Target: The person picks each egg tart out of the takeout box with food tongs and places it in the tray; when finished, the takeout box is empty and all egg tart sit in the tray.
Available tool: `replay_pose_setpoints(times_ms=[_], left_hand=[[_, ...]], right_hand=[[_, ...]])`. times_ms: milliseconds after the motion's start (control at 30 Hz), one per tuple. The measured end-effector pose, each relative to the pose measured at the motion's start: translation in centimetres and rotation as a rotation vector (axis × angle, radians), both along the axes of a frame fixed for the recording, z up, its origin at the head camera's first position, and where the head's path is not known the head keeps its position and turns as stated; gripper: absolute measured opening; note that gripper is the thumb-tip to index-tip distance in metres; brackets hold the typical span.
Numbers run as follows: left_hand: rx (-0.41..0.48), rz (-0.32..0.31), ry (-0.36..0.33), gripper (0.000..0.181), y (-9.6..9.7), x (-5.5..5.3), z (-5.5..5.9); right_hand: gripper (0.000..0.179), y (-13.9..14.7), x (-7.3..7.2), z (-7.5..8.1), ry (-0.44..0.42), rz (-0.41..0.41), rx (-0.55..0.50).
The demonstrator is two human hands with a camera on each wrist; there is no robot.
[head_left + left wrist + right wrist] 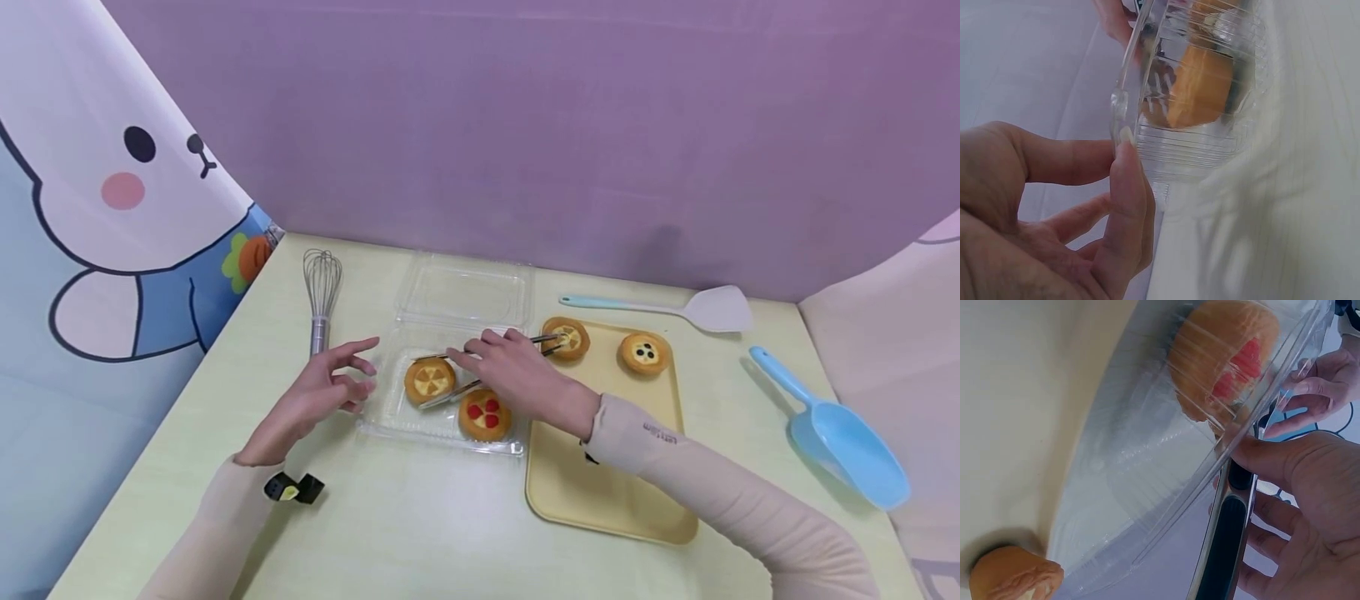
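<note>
The bench (375,525) is pale cream; by its far left corner lies a silver whisk (320,300). The colourless, transparent container (442,437) has a ribbed wall pattern. Golden-brown tarts carry pale cream fillings: two patterned with tan wedges (430,382) (566,339), one with red pieces (485,417), one with black dots (645,353). The tongs (1221,550) are silver and black, the tray (600,500) soft yellow, the right-edge scoop (855,442) sky blue.
</note>
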State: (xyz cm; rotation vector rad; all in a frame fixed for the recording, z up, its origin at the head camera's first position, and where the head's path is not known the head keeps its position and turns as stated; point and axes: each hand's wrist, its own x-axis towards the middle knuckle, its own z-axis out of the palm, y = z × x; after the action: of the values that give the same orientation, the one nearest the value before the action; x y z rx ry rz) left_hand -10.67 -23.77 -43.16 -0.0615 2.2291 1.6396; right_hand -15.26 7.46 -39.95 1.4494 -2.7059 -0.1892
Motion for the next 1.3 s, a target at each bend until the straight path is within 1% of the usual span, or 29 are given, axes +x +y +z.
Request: replay_pose_setpoints(times_ms=[167,333,600,700,800,933,1167,1300], left_hand=[[-0.007,0.000,0.002,0.078,0.0,0.0,0.0],[-0.013,0.001,0.001,0.078,0.0,0.0,0.0],[-0.007,0.004,-0.001,0.078,-0.1,0.1,-0.1],[-0.005,0.002,0.001,0.078,-0.1,0.1,-0.2],[-0.004,0.008,0.005,0.078,-0.1,0.1,-0.2],[0.001,0.010,0.000,0.079,0.0,0.1,-0.2],[0.001,0.004,0.003,0.078,0.1,0.0,-0.2],[0.003,0.002,0.003,0.078,0.0,-0.1,-0.2]], right_hand=[[0.060,0.2,0.1,-0.4,0.012,-0.009,-0.017],[0.060,0.3,0.1,-0.6,0.035,-0.001,-0.039],[0.065,0.4,0.3,-0.7,0.046,-0.009,-0.029],[0.066,0.7,0.4,-0.5,0.046,-0.020,-0.034],[0.066,1.1,0.6,0.0,0.058,-0.027,-0.045],[0.064,2.6,0.9,0.6,0.077,-0.049,-0.088],[0.066,6.6,1.4,1.2,0.084,-0.151,-0.241],[0.063,9.0,1.7,1.5,0.105,-0.190,-0.285]])
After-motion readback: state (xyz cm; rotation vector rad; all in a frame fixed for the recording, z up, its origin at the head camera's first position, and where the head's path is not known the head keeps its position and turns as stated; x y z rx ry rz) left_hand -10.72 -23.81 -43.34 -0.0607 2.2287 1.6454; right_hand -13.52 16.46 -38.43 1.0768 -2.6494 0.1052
